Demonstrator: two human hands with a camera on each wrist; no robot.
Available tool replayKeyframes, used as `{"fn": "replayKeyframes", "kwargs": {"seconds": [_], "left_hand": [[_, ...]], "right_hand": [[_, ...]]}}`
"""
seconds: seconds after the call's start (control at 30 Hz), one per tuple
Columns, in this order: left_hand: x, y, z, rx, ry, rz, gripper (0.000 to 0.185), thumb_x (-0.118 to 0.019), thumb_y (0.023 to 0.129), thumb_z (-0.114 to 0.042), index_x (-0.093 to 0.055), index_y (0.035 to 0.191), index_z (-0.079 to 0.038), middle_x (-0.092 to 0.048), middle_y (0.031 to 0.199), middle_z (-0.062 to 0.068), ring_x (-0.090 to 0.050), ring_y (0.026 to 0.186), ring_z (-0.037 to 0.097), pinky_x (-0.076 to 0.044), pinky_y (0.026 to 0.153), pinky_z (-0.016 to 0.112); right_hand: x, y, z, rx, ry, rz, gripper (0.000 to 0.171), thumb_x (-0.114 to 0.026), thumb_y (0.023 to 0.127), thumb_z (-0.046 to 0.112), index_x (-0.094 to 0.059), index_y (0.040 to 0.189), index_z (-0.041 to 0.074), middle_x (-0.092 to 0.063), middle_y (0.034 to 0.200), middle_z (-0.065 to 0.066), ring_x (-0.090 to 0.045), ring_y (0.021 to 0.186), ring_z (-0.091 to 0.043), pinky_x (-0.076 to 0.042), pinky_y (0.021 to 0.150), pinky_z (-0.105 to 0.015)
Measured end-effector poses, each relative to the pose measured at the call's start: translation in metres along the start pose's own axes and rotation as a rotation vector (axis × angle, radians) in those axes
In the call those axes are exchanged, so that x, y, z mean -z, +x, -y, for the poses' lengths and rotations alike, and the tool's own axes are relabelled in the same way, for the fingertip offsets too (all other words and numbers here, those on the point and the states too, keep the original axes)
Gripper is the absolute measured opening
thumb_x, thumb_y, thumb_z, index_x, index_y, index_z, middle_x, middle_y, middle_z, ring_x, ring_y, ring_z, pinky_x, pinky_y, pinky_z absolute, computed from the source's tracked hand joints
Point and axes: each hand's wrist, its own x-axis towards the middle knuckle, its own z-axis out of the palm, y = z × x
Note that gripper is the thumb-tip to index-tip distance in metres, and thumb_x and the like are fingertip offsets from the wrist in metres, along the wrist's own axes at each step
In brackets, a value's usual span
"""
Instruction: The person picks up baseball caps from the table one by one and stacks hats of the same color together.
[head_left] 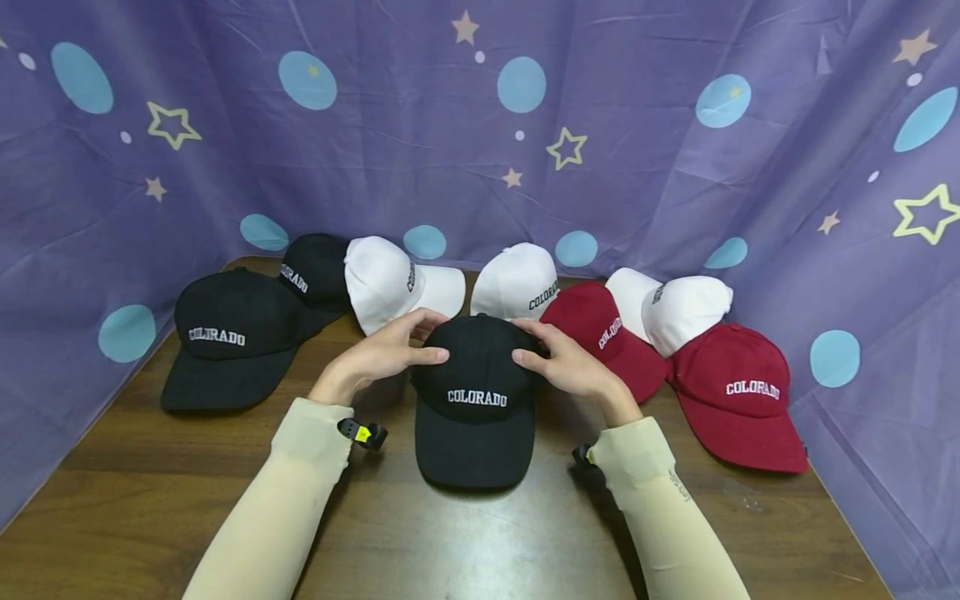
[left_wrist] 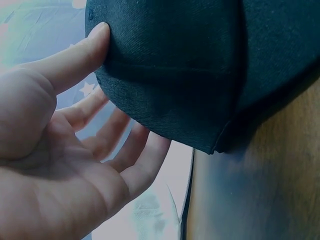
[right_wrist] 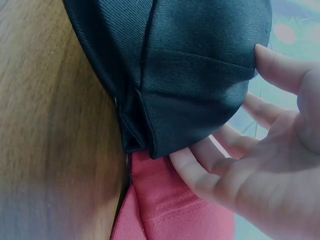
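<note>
From the head camera, a black cap point(head_left: 477, 392) sits on the wooden table point(head_left: 480, 542) between the two hands, crown away from the person and brim pointing back toward them, so its long axis runs straight out from the body. The left hand point(head_left: 384, 354) cups the crown's left side with thumb laid on top; the right hand point(head_left: 564, 360) mirrors it on the right side, fingers curved around the cloth. Just beyond the right hand lies a red cap point(head_left: 603, 333), nearly touching the black one; a second red cap point(head_left: 738, 392) lies farther right. Beyond the fingertips stand white caps point(head_left: 517, 282), and left of the left hand two more black caps point(head_left: 232, 333). A purple starred cloth point(head_left: 480, 125) walls it all in.

From the left wrist, the thumb point(left_wrist: 75, 55) presses the crown while the fingers point(left_wrist: 135, 150) curl behind it.

From the right wrist, the fingers point(right_wrist: 200, 167) slip between the black crown and the red cap point(right_wrist: 170, 205).
</note>
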Motion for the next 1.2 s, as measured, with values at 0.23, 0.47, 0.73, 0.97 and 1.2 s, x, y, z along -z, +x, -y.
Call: {"fn": "replayKeyframes", "kwargs": {"seconds": [0.23, 0.47, 0.73, 0.97, 1.2], "left_hand": [[0.0, 0.0, 0.0, -0.006, 0.011, 0.009, 0.057, -0.079, 0.097, -0.011, -0.052, 0.145, 0.001, -0.057, 0.134, 0.019, -0.052, 0.126, 0.034, -0.041, 0.11, 0.046], [-0.001, 0.002, 0.005, -0.023, 0.009, 0.007, 0.058, -0.078, 0.097, -0.012, -0.052, 0.147, 0.001, -0.057, 0.135, 0.019, -0.052, 0.126, 0.033, -0.04, 0.11, 0.047], [-0.003, 0.002, 0.003, -0.014, 0.019, 0.02, 0.057, -0.078, 0.098, -0.013, -0.052, 0.148, -0.001, -0.056, 0.137, 0.018, -0.052, 0.127, 0.033, -0.04, 0.111, 0.047], [-0.006, 0.003, 0.002, -0.021, 0.026, 0.031, 0.055, -0.078, 0.098, -0.016, -0.055, 0.147, -0.005, -0.06, 0.135, 0.014, -0.055, 0.125, 0.031, -0.043, 0.108, 0.045], [-0.002, 0.001, 0.0, -0.027, 0.036, 0.041, 0.056, -0.079, 0.098, -0.015, -0.055, 0.148, -0.006, -0.06, 0.138, 0.014, -0.055, 0.126, 0.031, -0.043, 0.109, 0.046]], "right_hand": [[-0.001, 0.003, -0.005, 0.082, -0.061, -0.019, 0.058, -0.069, 0.102, 0.013, -0.05, 0.156, 0.002, -0.057, 0.147, -0.019, -0.053, 0.134, -0.035, -0.043, 0.115, -0.055], [0.0, 0.002, -0.002, 0.081, -0.047, -0.004, 0.058, -0.068, 0.102, 0.012, -0.049, 0.155, 0.0, -0.059, 0.144, -0.019, -0.056, 0.129, -0.035, -0.045, 0.113, -0.054], [0.003, -0.001, -0.001, 0.026, -0.082, 0.022, 0.06, -0.069, 0.102, 0.015, -0.048, 0.157, 0.003, -0.061, 0.141, -0.016, -0.056, 0.128, -0.032, -0.046, 0.112, -0.052], [0.007, -0.006, 0.0, -0.025, -0.15, 0.015, 0.062, -0.071, 0.1, 0.021, -0.049, 0.157, 0.007, -0.059, 0.138, -0.017, -0.053, 0.127, -0.033, -0.047, 0.109, -0.052], [0.009, -0.009, 0.003, -0.047, -0.147, 0.015, 0.066, -0.072, 0.1, 0.025, -0.047, 0.159, 0.008, -0.055, 0.145, -0.016, -0.052, 0.13, -0.034, -0.046, 0.112, -0.054]]}}
